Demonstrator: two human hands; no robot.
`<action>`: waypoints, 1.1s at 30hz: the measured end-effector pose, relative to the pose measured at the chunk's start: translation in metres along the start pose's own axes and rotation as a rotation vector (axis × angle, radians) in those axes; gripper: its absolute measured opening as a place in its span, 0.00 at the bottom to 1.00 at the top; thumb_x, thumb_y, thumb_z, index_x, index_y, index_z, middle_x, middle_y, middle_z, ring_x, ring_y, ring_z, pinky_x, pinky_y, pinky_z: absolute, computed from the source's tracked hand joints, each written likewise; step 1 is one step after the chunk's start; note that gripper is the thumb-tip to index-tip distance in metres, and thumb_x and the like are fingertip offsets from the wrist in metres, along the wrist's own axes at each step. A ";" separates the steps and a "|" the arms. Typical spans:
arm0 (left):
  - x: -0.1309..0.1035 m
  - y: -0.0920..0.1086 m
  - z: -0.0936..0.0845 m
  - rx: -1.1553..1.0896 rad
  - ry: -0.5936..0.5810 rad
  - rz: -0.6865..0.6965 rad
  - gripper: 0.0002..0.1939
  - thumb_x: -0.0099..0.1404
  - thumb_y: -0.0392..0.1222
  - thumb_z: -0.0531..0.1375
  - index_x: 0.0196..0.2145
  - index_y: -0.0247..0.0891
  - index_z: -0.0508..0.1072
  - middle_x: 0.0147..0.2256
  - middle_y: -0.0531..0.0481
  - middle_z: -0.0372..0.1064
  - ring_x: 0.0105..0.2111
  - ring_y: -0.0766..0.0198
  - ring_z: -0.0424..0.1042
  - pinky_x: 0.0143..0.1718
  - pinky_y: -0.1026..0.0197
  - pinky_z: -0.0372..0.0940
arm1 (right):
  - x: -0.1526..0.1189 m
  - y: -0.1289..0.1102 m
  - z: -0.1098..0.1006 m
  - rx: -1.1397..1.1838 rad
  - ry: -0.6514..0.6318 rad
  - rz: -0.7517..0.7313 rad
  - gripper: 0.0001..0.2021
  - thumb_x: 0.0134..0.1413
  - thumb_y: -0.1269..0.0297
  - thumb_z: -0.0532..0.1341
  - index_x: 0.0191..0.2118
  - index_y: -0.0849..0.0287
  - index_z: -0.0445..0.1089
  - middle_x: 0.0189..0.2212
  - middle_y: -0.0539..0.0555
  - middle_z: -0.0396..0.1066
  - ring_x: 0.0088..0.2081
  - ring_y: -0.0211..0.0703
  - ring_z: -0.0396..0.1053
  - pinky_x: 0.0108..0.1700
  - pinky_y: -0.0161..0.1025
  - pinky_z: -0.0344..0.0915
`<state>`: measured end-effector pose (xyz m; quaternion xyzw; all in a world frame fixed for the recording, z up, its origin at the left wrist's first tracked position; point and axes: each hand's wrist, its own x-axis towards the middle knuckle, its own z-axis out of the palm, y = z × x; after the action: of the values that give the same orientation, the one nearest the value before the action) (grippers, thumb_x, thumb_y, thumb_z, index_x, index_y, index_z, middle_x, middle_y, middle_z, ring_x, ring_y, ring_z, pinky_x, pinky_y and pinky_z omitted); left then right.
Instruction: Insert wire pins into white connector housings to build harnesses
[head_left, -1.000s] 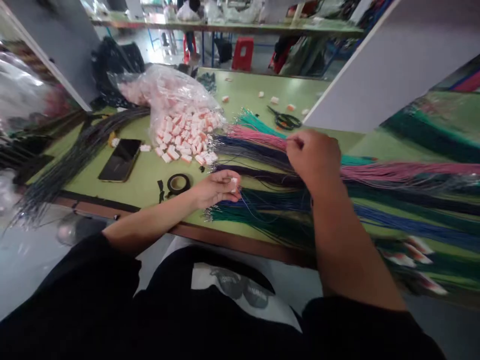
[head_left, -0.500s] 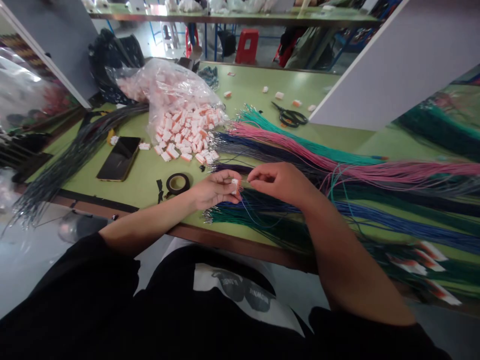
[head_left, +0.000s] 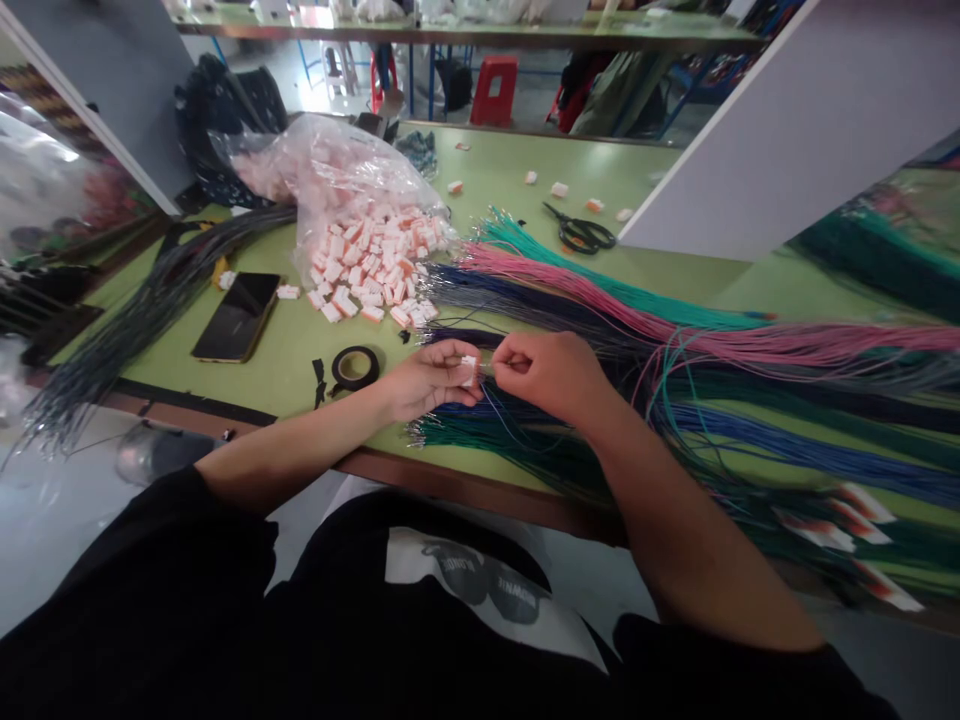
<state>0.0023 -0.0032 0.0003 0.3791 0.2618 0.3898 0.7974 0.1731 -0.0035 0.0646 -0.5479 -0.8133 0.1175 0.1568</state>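
Near the table's front edge, my left hand (head_left: pixel 433 382) pinches a small white and orange connector (head_left: pixel 469 371). Thin wires trail from the connector down to the right. My right hand (head_left: pixel 551 375) is just right of it, thumb and fingers pinched together on what looks like a thin wire end close to the connector. Beneath and beyond both hands lie bundles of wires: pink (head_left: pixel 600 292), teal (head_left: pixel 637 300), blue (head_left: pixel 780 440) and dark green (head_left: pixel 540 455). A heap of white and orange connectors (head_left: pixel 371 265) spills from a clear plastic bag (head_left: pixel 330 165).
Left on the green table (head_left: pixel 300 350) are a black tape roll (head_left: pixel 355 369), a phone (head_left: pixel 237 317) and a grey wire bundle (head_left: pixel 165 280). Scissors (head_left: pixel 581 232) and loose connectors lie at the back, beside a pale panel (head_left: pixel 750 130). Finished-looking connectors (head_left: pixel 844 520) lie at right.
My right hand has shifted slightly left and its fingers have curled more tightly, close to the connector. My left hand has hardly moved and still holds the connector.
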 end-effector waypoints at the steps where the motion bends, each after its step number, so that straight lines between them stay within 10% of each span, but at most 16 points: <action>1: 0.000 -0.001 0.000 0.015 0.006 -0.003 0.15 0.53 0.34 0.67 0.36 0.33 0.66 0.24 0.53 0.72 0.26 0.67 0.75 0.28 0.68 0.69 | 0.000 -0.001 0.003 -0.004 0.005 -0.002 0.05 0.40 0.68 0.57 0.23 0.57 0.71 0.17 0.47 0.66 0.22 0.35 0.59 0.28 0.34 0.51; 18: 0.000 -0.007 0.000 0.030 0.094 0.043 0.20 0.48 0.39 0.72 0.33 0.33 0.66 0.22 0.54 0.71 0.24 0.68 0.74 0.26 0.68 0.69 | 0.002 0.002 0.017 0.308 -0.030 -0.011 0.06 0.42 0.69 0.56 0.18 0.59 0.64 0.17 0.47 0.66 0.21 0.32 0.59 0.27 0.33 0.54; 23: 0.001 -0.008 0.003 0.058 0.055 -0.001 0.21 0.47 0.41 0.72 0.34 0.33 0.67 0.23 0.53 0.71 0.24 0.67 0.74 0.26 0.67 0.68 | 0.022 0.028 -0.002 0.352 -0.234 -0.035 0.08 0.48 0.63 0.57 0.25 0.59 0.71 0.23 0.50 0.72 0.25 0.36 0.65 0.30 0.34 0.58; 27: 0.003 -0.007 0.003 0.088 -0.010 -0.054 0.21 0.48 0.43 0.72 0.35 0.33 0.67 0.23 0.53 0.71 0.25 0.67 0.74 0.26 0.67 0.67 | 0.062 0.073 -0.008 0.015 0.177 0.193 0.10 0.49 0.67 0.59 0.38 0.60 0.73 0.37 0.60 0.74 0.38 0.47 0.69 0.37 0.41 0.61; 33: 0.006 -0.005 0.000 0.074 0.005 -0.043 0.23 0.47 0.45 0.72 0.35 0.33 0.67 0.24 0.53 0.71 0.24 0.67 0.74 0.26 0.67 0.67 | 0.086 0.118 -0.014 -0.086 0.378 0.378 0.12 0.53 0.71 0.53 0.37 0.62 0.75 0.35 0.62 0.74 0.37 0.48 0.67 0.36 0.41 0.58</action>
<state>0.0075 -0.0005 -0.0043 0.4014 0.2862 0.3637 0.7904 0.2487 0.1206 0.0456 -0.7084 -0.6571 0.0059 0.2576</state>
